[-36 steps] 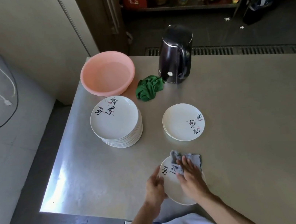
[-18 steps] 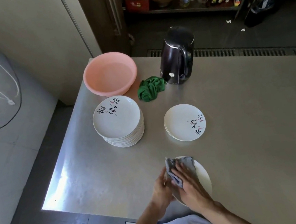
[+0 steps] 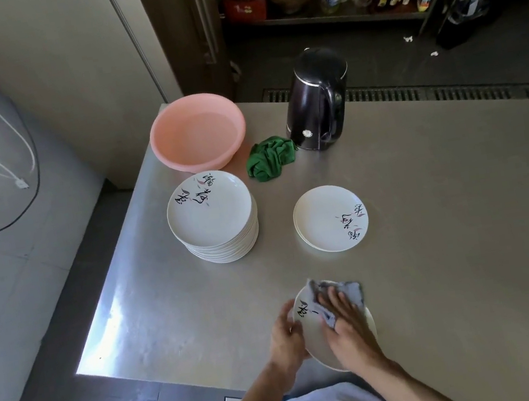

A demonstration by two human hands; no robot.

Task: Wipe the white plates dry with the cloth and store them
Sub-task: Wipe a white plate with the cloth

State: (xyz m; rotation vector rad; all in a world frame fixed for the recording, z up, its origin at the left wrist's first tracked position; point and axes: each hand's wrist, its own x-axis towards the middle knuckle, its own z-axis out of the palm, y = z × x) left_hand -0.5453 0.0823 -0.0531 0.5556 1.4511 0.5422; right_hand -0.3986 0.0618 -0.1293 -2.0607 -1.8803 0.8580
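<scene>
L hand (image 3: 285, 339) grips plate (image 3: 314, 338); cloth (image 3: 350, 292) half-hides print.

Left grip (image 3: 285, 337) curled on the plate (image 3: 313, 338) rim; right grip (image 3: 349, 329) flat, fingers straight, palm down.

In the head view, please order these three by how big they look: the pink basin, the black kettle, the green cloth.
1. pink basin and black kettle: about alike, one wider and one taller, so I do not rank them.
2. green cloth: clearly the smallest.
</scene>
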